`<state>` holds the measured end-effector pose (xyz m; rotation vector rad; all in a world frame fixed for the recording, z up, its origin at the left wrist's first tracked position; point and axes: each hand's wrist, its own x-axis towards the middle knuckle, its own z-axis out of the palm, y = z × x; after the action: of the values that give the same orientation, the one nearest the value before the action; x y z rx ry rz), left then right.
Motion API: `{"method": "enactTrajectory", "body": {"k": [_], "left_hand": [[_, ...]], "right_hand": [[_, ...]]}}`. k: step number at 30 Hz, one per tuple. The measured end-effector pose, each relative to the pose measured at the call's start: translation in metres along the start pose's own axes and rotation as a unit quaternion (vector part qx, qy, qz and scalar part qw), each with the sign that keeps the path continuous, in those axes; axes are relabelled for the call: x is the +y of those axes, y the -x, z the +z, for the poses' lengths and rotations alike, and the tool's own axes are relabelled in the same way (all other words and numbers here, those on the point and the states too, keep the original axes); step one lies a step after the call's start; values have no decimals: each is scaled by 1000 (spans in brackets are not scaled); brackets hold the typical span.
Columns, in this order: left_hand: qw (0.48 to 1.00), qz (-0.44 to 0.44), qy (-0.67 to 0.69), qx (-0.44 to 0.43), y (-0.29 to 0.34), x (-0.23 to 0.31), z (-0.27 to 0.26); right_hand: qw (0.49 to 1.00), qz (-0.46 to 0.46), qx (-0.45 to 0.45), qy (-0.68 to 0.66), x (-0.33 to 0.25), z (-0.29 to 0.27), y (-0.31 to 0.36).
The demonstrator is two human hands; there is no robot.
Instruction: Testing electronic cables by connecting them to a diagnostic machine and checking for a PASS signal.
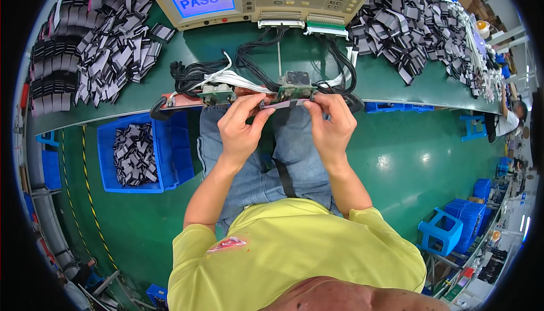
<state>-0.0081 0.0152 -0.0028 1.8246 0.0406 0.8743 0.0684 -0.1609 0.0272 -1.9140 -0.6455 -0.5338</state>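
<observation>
At the bench edge, left fingers and right fingers, nearly closed, pinch a ribbon cable.

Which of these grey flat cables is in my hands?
The flat cable spanning from your left hand to your right hand; the others lie on the green table or in the blue bin.

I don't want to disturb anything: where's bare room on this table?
Bare table lies between the left strip pile and black cables, and between the right cables and right strip pile. Crowded: boards and cables beside left hand and right hand.
</observation>
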Motion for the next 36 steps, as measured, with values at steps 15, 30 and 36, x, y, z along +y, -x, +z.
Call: {"method": "enactTrajectory", "body": {"k": [15,30,36], "left_hand": [[994,-27,51,-88,15,20,-16],[998,21,-57,-1,5,11,16],[998,34,-46,-7,0,4,18]], "right_hand": [[982,-172,-59,-47,-20,-7,-4],[996,-73,-47,29,-24,18,0],[996,-62,-45,46,-25,21,0]]}}
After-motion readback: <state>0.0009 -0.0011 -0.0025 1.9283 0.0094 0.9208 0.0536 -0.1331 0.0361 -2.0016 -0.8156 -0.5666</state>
